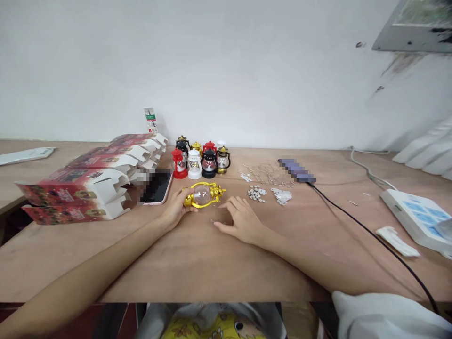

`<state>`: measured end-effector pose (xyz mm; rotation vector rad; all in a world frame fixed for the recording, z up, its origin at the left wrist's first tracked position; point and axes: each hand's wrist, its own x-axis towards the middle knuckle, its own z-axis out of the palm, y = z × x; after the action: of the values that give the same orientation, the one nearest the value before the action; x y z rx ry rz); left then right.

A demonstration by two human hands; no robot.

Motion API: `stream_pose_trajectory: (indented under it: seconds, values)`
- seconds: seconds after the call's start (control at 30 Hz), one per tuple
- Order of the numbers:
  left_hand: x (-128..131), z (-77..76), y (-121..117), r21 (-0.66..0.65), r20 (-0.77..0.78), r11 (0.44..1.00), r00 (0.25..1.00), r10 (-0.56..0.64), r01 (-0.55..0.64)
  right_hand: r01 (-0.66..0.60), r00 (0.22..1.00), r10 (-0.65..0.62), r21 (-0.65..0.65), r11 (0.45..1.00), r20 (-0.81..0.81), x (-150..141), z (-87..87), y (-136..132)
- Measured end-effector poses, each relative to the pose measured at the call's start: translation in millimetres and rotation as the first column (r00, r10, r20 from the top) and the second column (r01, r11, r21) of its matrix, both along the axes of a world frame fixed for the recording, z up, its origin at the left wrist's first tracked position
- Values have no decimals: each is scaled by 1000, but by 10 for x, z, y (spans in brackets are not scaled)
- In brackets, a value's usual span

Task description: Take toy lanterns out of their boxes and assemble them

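Observation:
My left hand [175, 207] is closed around the base of a small gold lantern [203, 194]. The lantern lies on its side, its clear globe showing and its top pointing right. Just right of it is my right hand [242, 220], thumb and index finger curved apart around a thin wire handle [215, 205]. Ends of the wire show at the fingertips; the rest is hidden by the hand. The wire looks apart from the lantern. Beyond my right hand lie small round button cells [256, 193], white plastic pieces [281, 196] and loose wire handles [268, 175].
Several small lanterns [194, 164] in red, white, black and gold stand near the wall. Red printed boxes [77, 190] are stacked left, beside a phone [157, 187]. Another phone [296, 170] trails a black cable [367, 233]. A white device [416, 219] sits at right.

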<state>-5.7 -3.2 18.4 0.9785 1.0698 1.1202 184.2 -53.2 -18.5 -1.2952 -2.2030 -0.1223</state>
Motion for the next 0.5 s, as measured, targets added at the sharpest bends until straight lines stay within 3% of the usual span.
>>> stream_pose_trajectory:
  seconds: [0.23, 0.5]
  values:
    - [-25, -13, 30, -43, -10, 997, 997, -71, 71, 15, 915, -2, 28, 1000, -402, 105, -5, 52]
    - [-33, -65, 37, 8, -75, 991, 988, -134, 135, -26, 869, 71, 98, 995, -490, 138, 5, 52]
